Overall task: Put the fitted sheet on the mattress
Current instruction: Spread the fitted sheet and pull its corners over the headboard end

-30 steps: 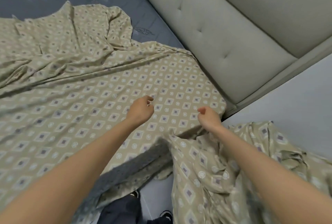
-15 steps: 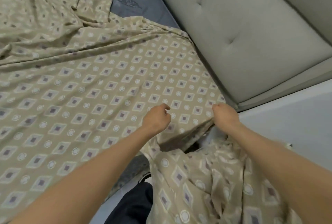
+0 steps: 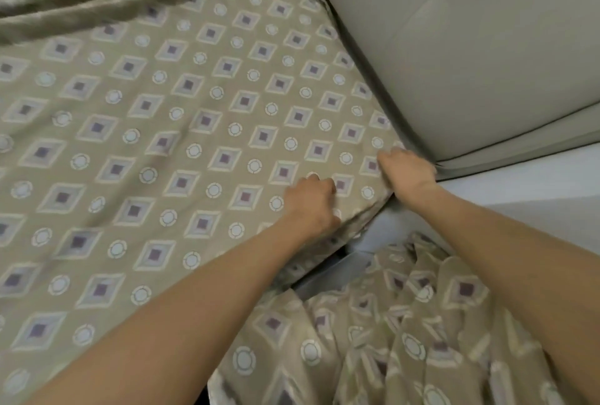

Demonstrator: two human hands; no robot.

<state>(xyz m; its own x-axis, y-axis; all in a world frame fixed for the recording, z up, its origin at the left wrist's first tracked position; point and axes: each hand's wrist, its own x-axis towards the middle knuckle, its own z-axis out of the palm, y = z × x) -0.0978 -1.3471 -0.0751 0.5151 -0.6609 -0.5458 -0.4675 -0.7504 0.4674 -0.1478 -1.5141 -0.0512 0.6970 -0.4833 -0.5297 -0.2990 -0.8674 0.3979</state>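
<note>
The fitted sheet [image 3: 201,131], beige with a print of diamonds and small rings, lies spread flat over the mattress beyond and to the left of the left hand [image 3: 311,203]; far beyond that hand it bunches into long folds; the mattress under it is hidden by the cloth. The left hand rests on the sheet at the near edge of the bed, its fingers curled under; whether cloth is caught inside them is hidden. The right hand [image 3: 407,170] lies just to the right of the left one, apart from it, at the corner of the bed; its fingers are curled round the sheet there and grip it, though the hand is blurred. Right of and beyond the right hand stands the padded headboard [image 3: 470,57], pale grey-beige with a tufted dimple, close against the sheet's edge. Below both hands the loose rest of the sheet hangs off the bed in deep crumpled folds; between those folds and the left hand a grey strip [image 3: 341,266] of the bed's side shows. Right of the right forearm is a pale floor [image 3: 535,183].
</note>
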